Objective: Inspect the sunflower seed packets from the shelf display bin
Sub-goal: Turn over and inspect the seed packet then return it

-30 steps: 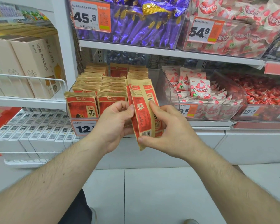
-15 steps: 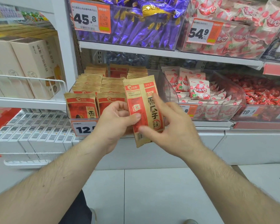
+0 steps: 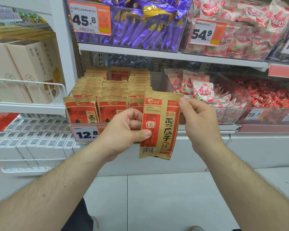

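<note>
Both hands pinch one sunflower seed packet (image 3: 159, 125), held upright and flat toward the camera in front of the shelf. The left hand (image 3: 123, 132) has its grip closed on the packet's lower left edge, thumb pressed on the printed face and fingers curled behind. The right hand (image 3: 197, 119) has its grip closed on the top right corner, thumb tip on the front just below the crimped seal. The packet is tan and red, with a barcode at its lower left and large characters down the right side.

Just behind the hands sits the display bin (image 3: 72, 125), packed with rows of matching packets (image 3: 97, 90) standing upright. A price tag (image 3: 85, 133) reading 12.8 is fixed to its front. To the right, a clear bin holds pink-and-white snack packs (image 3: 202, 90). On the shelf above are purple wrapped sweets (image 3: 140, 27).
</note>
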Motion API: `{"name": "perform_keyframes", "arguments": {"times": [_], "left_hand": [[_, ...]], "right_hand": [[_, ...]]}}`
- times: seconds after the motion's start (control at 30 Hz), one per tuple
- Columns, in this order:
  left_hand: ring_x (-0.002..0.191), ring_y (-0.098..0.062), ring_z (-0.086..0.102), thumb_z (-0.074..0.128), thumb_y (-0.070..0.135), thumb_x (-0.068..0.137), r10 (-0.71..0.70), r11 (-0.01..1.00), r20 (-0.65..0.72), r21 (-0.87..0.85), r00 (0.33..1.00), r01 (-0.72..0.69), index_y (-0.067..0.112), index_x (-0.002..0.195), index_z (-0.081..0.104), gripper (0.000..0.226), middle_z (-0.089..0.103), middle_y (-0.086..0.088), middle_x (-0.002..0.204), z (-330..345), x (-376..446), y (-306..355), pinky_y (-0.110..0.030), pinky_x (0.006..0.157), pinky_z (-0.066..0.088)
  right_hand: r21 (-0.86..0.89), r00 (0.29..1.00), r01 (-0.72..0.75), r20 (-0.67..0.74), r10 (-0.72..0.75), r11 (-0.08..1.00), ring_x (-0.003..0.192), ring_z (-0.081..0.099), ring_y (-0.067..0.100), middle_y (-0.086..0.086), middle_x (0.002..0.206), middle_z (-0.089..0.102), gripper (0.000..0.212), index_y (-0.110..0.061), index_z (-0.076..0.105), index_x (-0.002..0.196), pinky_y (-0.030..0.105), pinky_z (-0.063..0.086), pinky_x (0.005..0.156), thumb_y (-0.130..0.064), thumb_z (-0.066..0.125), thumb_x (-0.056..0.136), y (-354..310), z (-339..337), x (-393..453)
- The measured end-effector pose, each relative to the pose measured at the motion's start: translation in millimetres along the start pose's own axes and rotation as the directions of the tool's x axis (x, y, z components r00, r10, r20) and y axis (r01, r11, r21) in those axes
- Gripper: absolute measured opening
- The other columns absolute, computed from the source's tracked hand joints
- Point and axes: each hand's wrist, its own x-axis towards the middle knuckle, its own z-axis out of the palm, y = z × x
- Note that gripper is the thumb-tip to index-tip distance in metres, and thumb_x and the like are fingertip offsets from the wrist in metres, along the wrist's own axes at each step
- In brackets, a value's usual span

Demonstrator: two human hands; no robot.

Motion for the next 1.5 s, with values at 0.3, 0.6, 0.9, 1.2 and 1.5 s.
{"name": "perform_keyframes", "arguments": {"times": [0.3,0.6,0.9,1.2,1.5], "left_hand": [[0.088,-0.027,0.074,0.065,-0.009,0.084,0.01,1.0,-0.009,0.025,1.0,-0.01,0.009,0.091,0.053,0.023,0.077,-0.01,0.089,-1.3,-1.5,1.0,-0.039,0.074,0.06],[0.08,-0.023,0.074,0.063,-0.01,0.084,0.052,0.995,-0.072,-0.082,0.996,-0.057,0.007,0.094,0.054,0.022,0.076,-0.01,0.085,-2.4,0.6,2.1,-0.032,0.067,0.06],[0.071,-0.017,0.073,0.063,-0.004,0.082,0.059,0.977,-0.102,-0.201,0.993,-0.079,0.008,0.094,0.052,0.02,0.076,-0.005,0.078,-5.2,2.9,2.4,-0.026,0.058,0.057],[0.078,-0.02,0.074,0.062,0.001,0.087,0.004,0.965,-0.163,-0.259,0.987,-0.046,0.012,0.097,0.055,0.016,0.076,-0.008,0.085,-7.4,6.0,2.0,-0.033,0.067,0.056],[0.078,-0.02,0.073,0.057,0.006,0.093,-0.048,0.951,-0.193,-0.309,0.98,-0.015,0.009,0.115,0.051,0.023,0.076,-0.006,0.087,-11.4,9.2,1.6,-0.037,0.063,0.059]], "right_hand": [[-0.012,1.0,-0.019,0.008,0.019,1.0,0.071,0.068,0.004,-0.004,0.081,0.075,0.025,-0.016,0.072,0.088,0.018,0.053,0.062,-0.023,0.052,0.101,2.2,0.1,1.6],[0.001,0.995,-0.028,0.092,0.027,1.0,0.077,0.07,0.007,-0.001,0.089,0.077,0.019,-0.013,0.074,0.103,0.017,0.054,0.064,-0.019,0.057,0.098,2.8,0.2,0.6],[0.002,0.978,-0.07,0.195,0.068,0.998,0.084,0.073,0.013,-0.001,0.091,0.077,0.019,-0.011,0.072,0.109,0.024,0.06,0.071,-0.018,0.058,0.097,1.5,0.9,-1.4],[-0.022,0.969,-0.057,0.239,0.06,0.998,0.087,0.073,0.024,0.006,0.09,0.077,0.011,-0.021,0.071,0.099,0.049,0.058,0.083,-0.016,0.062,0.095,0.8,2.0,-3.7],[0.029,0.942,-0.074,0.331,0.06,0.997,0.079,0.074,0.017,0.013,0.087,0.076,0.015,-0.016,0.069,0.103,0.024,0.057,0.067,-0.01,0.067,0.09,0.6,1.5,-4.0]]}}
